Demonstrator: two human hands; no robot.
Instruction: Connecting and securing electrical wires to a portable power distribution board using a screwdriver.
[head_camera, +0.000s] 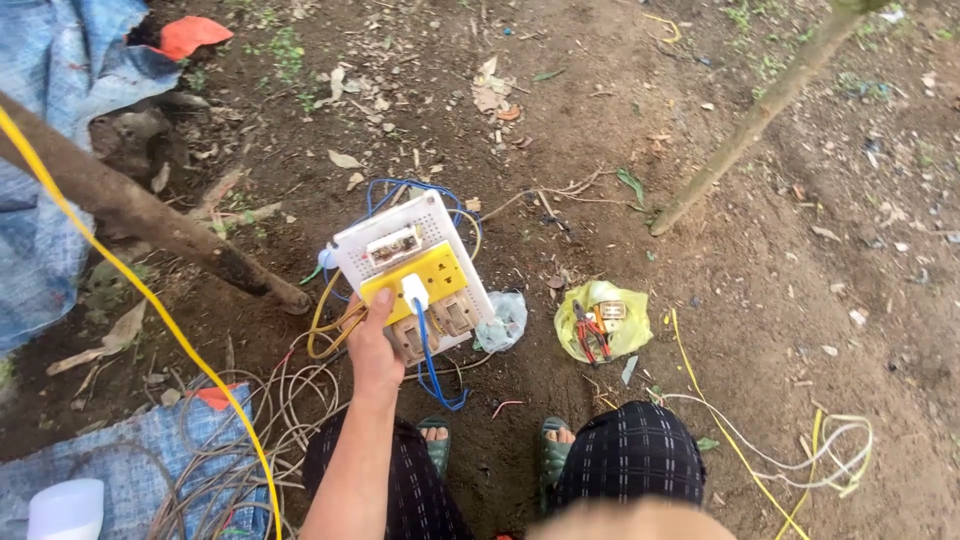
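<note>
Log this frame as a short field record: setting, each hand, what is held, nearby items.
setting: bare dirt ground outdoors, seen from above
left hand: grips the lower edge of a white electrical board with a yellow socket block and a white plug on a blue wire
right hand: not in view
nearby: yellow plastic bag holding pliers, tangle of wires, long yellow cable, blue tarp
feet: in green sandals

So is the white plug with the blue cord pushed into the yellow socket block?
Yes, the white plug sits in the yellow socket block, its blue cord hanging below, beside the left hand.
</note>
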